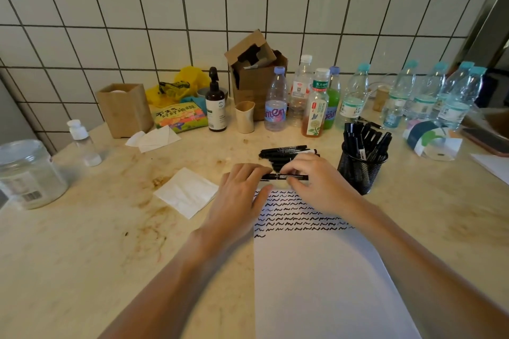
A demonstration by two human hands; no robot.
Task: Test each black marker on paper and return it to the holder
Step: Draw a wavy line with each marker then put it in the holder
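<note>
Centre frame: both hands grasp one black marker (286, 176), held horizontal just above top edge of paper (316, 270). Left hand (242, 190) fingers curled over its left end; right hand (314, 179) pinches right part. Paper: rows of black squiggles (297, 215) on upper part, rest blank. Loose marker pile (287, 152) on counter (96, 242) just behind hands. Mesh holder (360, 168) w/ markers upright, right of centre, beside right hand. Folded tissue (187, 192) left of left hand.

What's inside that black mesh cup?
The mesh cup holds a bunch of black markers standing upright, caps fanning out above the rim. Their lower ends and the cup's bottom are hidden by the mesh.
</note>
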